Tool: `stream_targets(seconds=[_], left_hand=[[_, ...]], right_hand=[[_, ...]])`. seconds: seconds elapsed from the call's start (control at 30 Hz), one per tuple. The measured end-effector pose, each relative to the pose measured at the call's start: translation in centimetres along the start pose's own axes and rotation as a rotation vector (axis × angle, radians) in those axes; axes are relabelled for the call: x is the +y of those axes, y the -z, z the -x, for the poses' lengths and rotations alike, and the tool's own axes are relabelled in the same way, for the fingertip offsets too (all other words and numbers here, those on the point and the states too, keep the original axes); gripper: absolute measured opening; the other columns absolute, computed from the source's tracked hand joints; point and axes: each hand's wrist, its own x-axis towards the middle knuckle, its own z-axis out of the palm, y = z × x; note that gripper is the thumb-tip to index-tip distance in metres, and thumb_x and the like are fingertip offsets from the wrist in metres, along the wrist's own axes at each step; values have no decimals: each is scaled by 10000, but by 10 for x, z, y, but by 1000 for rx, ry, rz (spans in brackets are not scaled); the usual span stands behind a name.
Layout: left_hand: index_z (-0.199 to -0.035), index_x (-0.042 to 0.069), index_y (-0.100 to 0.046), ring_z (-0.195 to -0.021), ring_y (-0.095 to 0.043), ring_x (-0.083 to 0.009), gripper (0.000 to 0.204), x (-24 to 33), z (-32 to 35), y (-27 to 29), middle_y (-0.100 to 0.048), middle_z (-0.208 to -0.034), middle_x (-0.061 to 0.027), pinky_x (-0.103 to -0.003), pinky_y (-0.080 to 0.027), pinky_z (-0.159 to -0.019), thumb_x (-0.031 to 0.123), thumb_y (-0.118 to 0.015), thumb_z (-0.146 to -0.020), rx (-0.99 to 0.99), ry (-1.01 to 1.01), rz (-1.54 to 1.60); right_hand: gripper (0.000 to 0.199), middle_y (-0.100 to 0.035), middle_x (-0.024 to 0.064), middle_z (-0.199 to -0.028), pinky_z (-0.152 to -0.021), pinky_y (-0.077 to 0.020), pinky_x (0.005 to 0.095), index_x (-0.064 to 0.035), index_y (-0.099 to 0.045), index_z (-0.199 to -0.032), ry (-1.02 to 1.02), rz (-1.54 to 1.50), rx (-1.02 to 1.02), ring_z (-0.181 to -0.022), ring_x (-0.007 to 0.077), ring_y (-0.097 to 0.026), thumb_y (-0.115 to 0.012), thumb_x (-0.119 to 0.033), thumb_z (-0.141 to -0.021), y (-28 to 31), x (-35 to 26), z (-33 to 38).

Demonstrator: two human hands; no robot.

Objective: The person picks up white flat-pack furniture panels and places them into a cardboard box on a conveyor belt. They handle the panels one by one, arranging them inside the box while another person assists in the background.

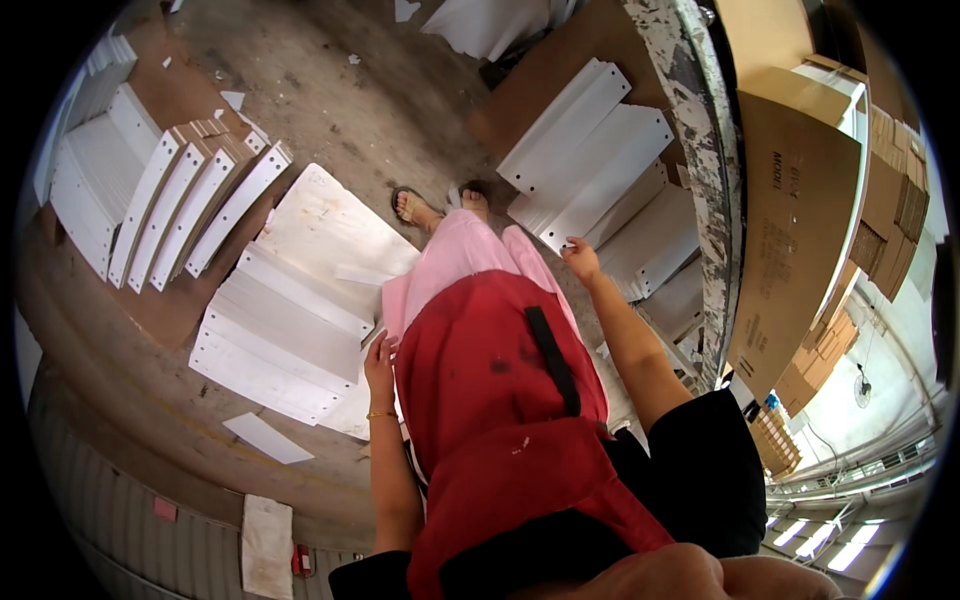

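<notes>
Our right hand [580, 260] reaches out to the stack of white panels [600, 165] that leans on brown cardboard beside the paint-flecked pillar [705, 150], and its fingers close over the lower corner of the nearest panel; how firmly they grip we cannot tell. That stack sits on the concrete floor [340, 110] to our right, just past our sandalled feet [440, 207]. Our left hand [380, 360] hangs at our side with fingers loosely spread, holding nothing, resting against the edge of our red apron [490, 380], with a thin gold bangle [381, 414] on the wrist. Just beside that hand a second pile of white panels [285, 335] lies flat on the floor, stepped one over the other, with a large pale board [330, 220] behind it. Farther to our left, long narrow white boards [190, 205] lie side by side on a sheet of brown cardboard [175, 310], and more white panels [85, 190] are stacked near the floor's left edge. Beyond the pillar on our right stand tall flat cardboard cartons [800, 220]. A loose white strip [267, 438] lies on the floor near our left elbow.
</notes>
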Motion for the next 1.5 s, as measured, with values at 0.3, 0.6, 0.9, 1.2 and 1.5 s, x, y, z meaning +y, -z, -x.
stream_targets(seconds=[0.3, 0.6, 0.9, 1.2, 1.5], left_hand=[[-1103, 9, -546, -877, -555, -137, 250, -72, -30, -49, -607, -961, -69, -264, -438, -735, 135, -430, -920, 401, -211, -30], [-972, 17, -590, -1013, -513, -300, 239, -117, -51, -124, -555, -1077, -130, -361, -428, -831, -92, -492, -783, 527, -607, -627], [-932, 36, -601, -1098, -447, -356, 262, -133, -53, -143, -543, -1107, -129, -420, -392, -885, -108, -479, -751, 596, -549, -660], [-932, 46, -600, -1109, -446, -331, 221, -134, -51, -153, -548, -1111, -109, -406, -381, -896, -79, -490, -788, 618, -471, -537], [-1011, 50, -584, -1074, -475, -299, 289, -126, -40, -159, -559, -1088, -100, -388, -373, -916, -7, -559, -729, 475, -435, -213]], right_hand=[[208, -604, 54, -959, -753, -461, 370, -163, -618, -958, 597, 905, -49, -916, 231, -569, -584, -157, -754, -35, -57, -131], [272, -545, 14, -961, -809, -374, 386, -142, -566, -910, 996, 1450, -2, -912, 187, -556, -663, -233, -673, -104, -72, -307], [287, -529, 28, -989, -823, -379, 416, -160, -549, -960, 1081, 1393, -203, -996, 201, -518, -652, -242, -705, -90, -75, -317], [274, -570, 42, -952, -796, -412, 373, -115, -555, -924, 1089, 1477, -244, -937, 225, -551, -651, -266, -717, -102, -97, -328], [340, -546, 101, -966, -762, -423, 415, -67, -604, -982, 1184, 1063, -810, -918, 304, -529, -667, -268, -715, -30, -264, -178]])
